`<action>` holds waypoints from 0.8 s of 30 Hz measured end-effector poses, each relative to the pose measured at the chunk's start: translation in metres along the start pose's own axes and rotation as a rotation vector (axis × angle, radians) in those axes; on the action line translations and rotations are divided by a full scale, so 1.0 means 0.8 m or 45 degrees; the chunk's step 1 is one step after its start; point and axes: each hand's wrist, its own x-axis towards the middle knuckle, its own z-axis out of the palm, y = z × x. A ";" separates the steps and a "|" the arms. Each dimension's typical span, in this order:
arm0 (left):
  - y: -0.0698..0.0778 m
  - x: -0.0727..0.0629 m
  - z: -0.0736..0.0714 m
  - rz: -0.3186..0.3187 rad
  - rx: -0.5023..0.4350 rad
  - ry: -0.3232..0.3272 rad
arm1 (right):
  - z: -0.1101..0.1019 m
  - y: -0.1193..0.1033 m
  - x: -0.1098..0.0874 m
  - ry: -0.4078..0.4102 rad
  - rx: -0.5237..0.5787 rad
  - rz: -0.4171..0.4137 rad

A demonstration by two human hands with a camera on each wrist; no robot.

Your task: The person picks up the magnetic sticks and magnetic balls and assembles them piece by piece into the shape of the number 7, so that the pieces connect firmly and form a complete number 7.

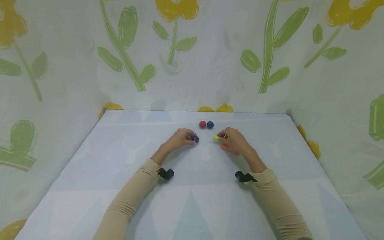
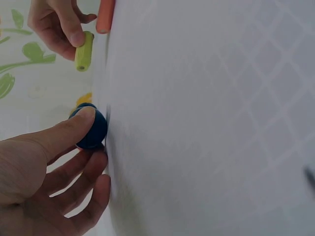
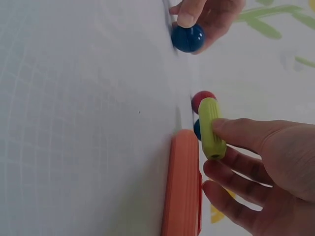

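Observation:
My left hand (image 1: 181, 137) pinches a glossy dark blue ball (image 2: 92, 129) between thumb and fingers, close over the table. Opposite it, my right hand (image 1: 235, 140) holds a short yellow-green ridged cylinder (image 3: 211, 129) by its side, with a small hole showing in one end. Below the right hand lies a longer orange ridged stick (image 1: 229, 149), partly hidden by that hand in the head view. A red ball (image 1: 202, 124) and a second dark blue ball (image 1: 210, 125) sit side by side farther back, between the two hands.
The pale printed cloth (image 1: 192, 200) covers a table whose far edge meets a hanging flower-patterned curtain (image 1: 216, 60). More curtain encloses both sides. A black wrist camera (image 1: 166, 173) juts inward from the left sleeve, and another black camera (image 1: 243, 176) from the right.

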 end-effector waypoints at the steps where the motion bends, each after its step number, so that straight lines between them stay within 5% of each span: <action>1: 0.000 0.000 0.000 0.002 0.000 0.001 | 0.001 -0.001 0.001 -0.002 -0.002 -0.005; 24: -0.001 -0.001 0.001 0.001 -0.002 -0.008 | 0.025 -0.021 0.017 -0.100 -0.039 0.053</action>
